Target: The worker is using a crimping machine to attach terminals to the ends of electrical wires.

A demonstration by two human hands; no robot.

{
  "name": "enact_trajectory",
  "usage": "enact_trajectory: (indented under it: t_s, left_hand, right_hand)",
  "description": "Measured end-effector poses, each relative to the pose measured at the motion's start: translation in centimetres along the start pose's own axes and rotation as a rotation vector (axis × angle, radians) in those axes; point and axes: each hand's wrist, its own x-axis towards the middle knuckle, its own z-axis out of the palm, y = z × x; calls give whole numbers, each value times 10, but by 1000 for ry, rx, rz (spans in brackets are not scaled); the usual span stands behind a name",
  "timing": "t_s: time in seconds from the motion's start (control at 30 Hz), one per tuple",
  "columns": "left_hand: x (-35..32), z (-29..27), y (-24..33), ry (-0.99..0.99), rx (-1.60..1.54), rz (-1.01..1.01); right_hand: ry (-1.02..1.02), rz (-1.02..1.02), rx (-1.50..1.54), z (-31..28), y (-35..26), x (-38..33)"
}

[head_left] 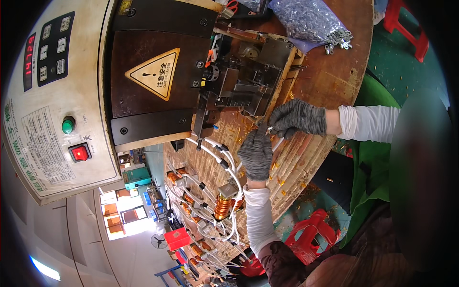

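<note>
My left hand (256, 154), in a grey knitted glove, is lower in the picture with its fingers closed. A white cable (278, 144) shows between my hands, and the left fingers appear wrapped round it. Just above, my right hand (297, 117), gloved alike, pinches a small silvery metal terminal (270, 128). The fingertips of both hands nearly meet, beside the metal tooling (248, 88) of a bench press (158, 110). What lies inside the left fingers is mostly hidden.
A clear bag of metal terminals (311, 21) lies at the table's top, some spilling out. Copper coils (222, 206) with white cables spread over the wooden table (296, 162), among copper-coloured scraps. Red stools (313, 234) stand on the green floor. The press panel has a lit red switch (80, 152).
</note>
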Motion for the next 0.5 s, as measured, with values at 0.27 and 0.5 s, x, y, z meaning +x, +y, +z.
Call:
enact_trajectory:
  t_s: [0.27, 0.5]
  left_hand:
    - [1, -5, 5, -85, 319, 182]
    - [3, -3, 16, -163, 473, 140]
  right_hand:
    - [-22, 52, -7, -5, 0, 1]
    - [11, 83, -18, -2, -6, -5]
